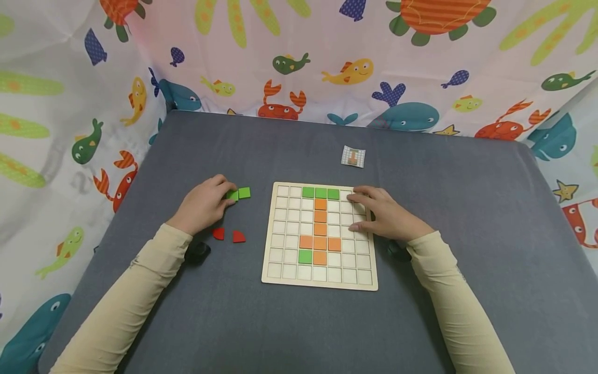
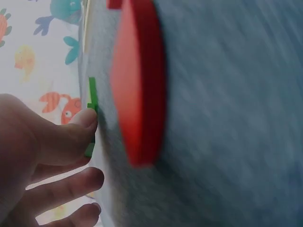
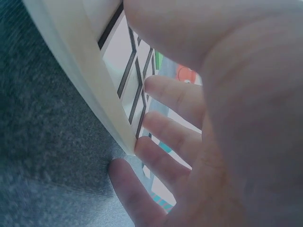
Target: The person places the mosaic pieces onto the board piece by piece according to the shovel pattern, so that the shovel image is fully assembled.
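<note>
My left hand pinches a green square tile between thumb and finger. A second green tile lies against its right side; the left wrist view shows the thumb on the green pieces. Closer to me are two red rounded-edge tiles, one looming large as a red piece beside that hand. My right hand rests with spread fingers on the right edge of a wooden grid board. Orange tiles form a column with side pieces in it, with green tiles across the top row and one low left.
A small printed card showing a grid pattern lies beyond the board. Grey cloth covers the table. A curtain with sea-animal prints hangs along the back and sides.
</note>
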Demonstrator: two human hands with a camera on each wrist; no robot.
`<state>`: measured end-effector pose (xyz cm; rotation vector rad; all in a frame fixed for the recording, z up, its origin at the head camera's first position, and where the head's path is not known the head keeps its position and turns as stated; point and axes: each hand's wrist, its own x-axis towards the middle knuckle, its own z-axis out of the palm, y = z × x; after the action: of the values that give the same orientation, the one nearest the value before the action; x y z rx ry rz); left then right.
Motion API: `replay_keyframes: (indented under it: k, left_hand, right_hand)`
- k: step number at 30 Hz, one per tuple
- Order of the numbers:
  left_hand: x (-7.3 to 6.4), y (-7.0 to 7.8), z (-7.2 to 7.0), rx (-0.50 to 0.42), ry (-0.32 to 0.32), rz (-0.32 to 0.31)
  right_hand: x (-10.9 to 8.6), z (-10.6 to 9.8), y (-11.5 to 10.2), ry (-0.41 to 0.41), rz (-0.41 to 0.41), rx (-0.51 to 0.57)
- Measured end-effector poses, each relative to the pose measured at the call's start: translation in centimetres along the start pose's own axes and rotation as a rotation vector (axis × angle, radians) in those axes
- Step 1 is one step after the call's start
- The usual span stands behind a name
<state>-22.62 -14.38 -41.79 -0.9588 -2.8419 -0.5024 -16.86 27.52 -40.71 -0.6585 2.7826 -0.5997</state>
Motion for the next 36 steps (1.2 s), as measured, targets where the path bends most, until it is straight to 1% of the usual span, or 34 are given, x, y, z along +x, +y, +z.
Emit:
replay_keyframes:
  k: [3, 5, 12, 15, 22, 28, 33, 36]
  left_hand:
    - [0.2, 0.8, 0.0, 0.011, 0.024, 0.007]
    - [0.3, 1.4, 0.0, 0.003, 0.025, 0.014]
    - [0.9, 4.5, 0.1, -0.109, 0.016, 0.080]
    - [1.0, 6.0, -0.1, -0.138, 0.009, 0.127]
    - [1.3, 9.4, 0.1, -0.139, -0.022, 0.253]
    - [2.2, 12.0, 0.6, -0.135, -0.066, 0.337]
    - [2.7, 13.9, 1.1, -0.133, -0.097, 0.430]
    - [2.7, 14.8, 1.5, -0.144, -0.096, 0.491]
  right_hand:
    - [0.0, 0.0, 0.0, -0.004, -0.005, -0.004]
    - [0.1, 0.1, 0.0, -0.007, -0.010, -0.011]
    - [0.1, 0.1, 0.0, -0.023, -0.006, -0.029]
    - [0.1, 0.2, 0.0, -0.029, -0.004, -0.030]
    - [0.2, 0.4, 0.1, -0.031, -0.001, -0.025]
    - [0.0, 0.2, 0.2, -0.014, -0.009, -0.020]
    - [0.0, 0.2, 0.2, -0.008, -0.007, -0.009]
    - [0.0, 0.1, 0.2, -0.002, -0.019, -0.005]
